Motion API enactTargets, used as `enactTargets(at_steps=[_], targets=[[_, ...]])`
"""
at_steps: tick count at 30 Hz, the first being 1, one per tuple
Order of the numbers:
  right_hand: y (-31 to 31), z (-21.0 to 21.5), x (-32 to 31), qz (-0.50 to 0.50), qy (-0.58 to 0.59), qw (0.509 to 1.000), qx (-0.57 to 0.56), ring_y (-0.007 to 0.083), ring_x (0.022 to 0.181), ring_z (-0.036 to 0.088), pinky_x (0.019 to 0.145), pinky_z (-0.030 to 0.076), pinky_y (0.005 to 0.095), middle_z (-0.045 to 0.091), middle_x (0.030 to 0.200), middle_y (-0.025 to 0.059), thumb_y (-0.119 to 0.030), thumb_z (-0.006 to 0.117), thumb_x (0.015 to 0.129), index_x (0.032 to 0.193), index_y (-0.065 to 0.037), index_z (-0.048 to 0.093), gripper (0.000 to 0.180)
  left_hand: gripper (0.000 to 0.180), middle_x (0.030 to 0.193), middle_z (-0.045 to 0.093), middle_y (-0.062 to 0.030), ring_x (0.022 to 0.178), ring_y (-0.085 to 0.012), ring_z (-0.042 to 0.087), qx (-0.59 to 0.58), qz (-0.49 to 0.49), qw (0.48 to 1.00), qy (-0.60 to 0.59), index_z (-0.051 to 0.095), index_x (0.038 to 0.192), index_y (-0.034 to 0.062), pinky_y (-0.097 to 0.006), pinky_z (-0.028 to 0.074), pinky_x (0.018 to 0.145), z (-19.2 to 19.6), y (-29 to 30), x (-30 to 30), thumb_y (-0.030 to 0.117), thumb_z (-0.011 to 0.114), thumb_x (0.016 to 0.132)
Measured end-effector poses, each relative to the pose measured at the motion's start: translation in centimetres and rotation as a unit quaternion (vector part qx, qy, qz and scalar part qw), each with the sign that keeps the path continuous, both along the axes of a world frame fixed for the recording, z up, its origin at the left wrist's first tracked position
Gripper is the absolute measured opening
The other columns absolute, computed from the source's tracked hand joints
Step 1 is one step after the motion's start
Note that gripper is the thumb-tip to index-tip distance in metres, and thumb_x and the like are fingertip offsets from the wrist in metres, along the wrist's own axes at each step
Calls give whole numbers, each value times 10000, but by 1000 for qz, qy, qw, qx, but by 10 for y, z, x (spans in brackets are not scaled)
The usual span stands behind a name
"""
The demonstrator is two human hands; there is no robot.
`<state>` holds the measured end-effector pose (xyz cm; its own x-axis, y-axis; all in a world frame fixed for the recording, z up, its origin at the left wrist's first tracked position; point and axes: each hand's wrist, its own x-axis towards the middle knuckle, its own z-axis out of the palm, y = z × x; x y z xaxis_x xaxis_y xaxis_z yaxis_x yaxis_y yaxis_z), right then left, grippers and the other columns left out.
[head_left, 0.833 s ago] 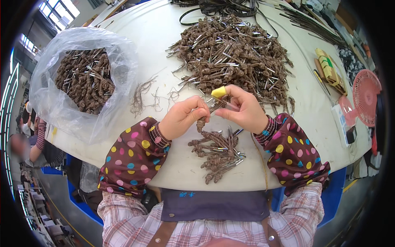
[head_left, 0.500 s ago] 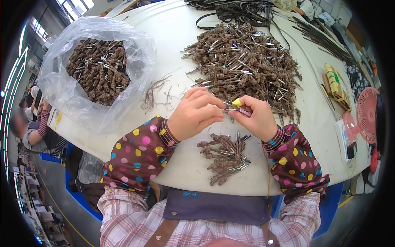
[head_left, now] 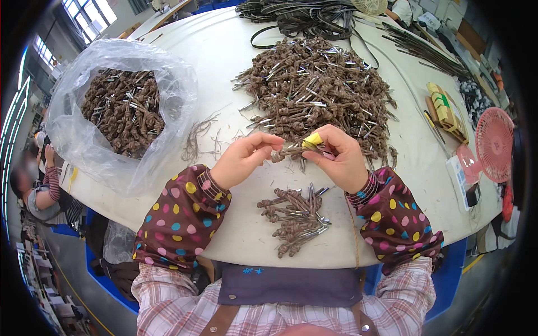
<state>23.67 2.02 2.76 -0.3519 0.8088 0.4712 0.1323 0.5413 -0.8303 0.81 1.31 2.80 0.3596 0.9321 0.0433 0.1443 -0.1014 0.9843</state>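
A brown knotted cord [head_left: 290,152] with its knot toward the left stretches between my two hands above the table. My left hand [head_left: 242,159] is closed, its fingertips at the knotted end. In a pinch, my right hand [head_left: 341,159] grips the cord's other end, along with a small pink tool [head_left: 328,157] mostly hidden in the palm. Yellow tape [head_left: 312,140] wraps a fingertip of that hand. Below lies a small bunch of knotted cords [head_left: 294,218] with silvery tips. Just beyond my hands rises a large pile of similar cords [head_left: 319,89].
At the left, a clear plastic bag [head_left: 179,106] holds more knotted cords. Loose threads [head_left: 196,137] lie beside it. Black straps [head_left: 302,19] lie at the back; a yellow-wrapped bundle [head_left: 447,112] and pink fan [head_left: 494,144] are at the right. Another person [head_left: 42,190] sits far left.
My left hand has shifted left and lowered its fingers, leaving the knotted cord more in sight between my hands. The whole view has shifted slightly.
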Motion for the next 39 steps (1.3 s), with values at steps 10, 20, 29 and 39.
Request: enactTargets(at_steps=[10,20,29,39], targets=[[4,-4,0,14,-15,996,-82,34,592,357,514,303,197,506,764,-33,-49,702,775,954,-25,615,200,367,992,641,-22,821,-53,535,-131,-201,970,-29,566,1210,15,-220,456,761,8,-1,-11,279,447,984],[0,9,3,-94,-121,988,37,155,630,607,596,490,256,585,896,43,-279,709,801,985,-58,598,308,346,948,637,-40,837,-81,552,-110,-134,985,-9,518,1243,-1,-237,463,790,4,-4,-8,214,471,976],[-1,4,2,-98,-262,911,302,175,596,599,501,473,283,583,830,9,-286,726,750,857,-97,604,249,332,910,628,-33,864,-90,560,-78,-146,986,9,520,1219,-21,-243,465,801,3,-7,-5,204,450,985],[1,1,2,-63,-228,910,340,175,549,580,482,462,291,565,793,-1,-282,719,741,818,-125,586,220,315,892,630,-27,840,-88,553,-69,-136,988,7,541,1217,0,-236,461,796,6,-6,-6,191,442,986]])
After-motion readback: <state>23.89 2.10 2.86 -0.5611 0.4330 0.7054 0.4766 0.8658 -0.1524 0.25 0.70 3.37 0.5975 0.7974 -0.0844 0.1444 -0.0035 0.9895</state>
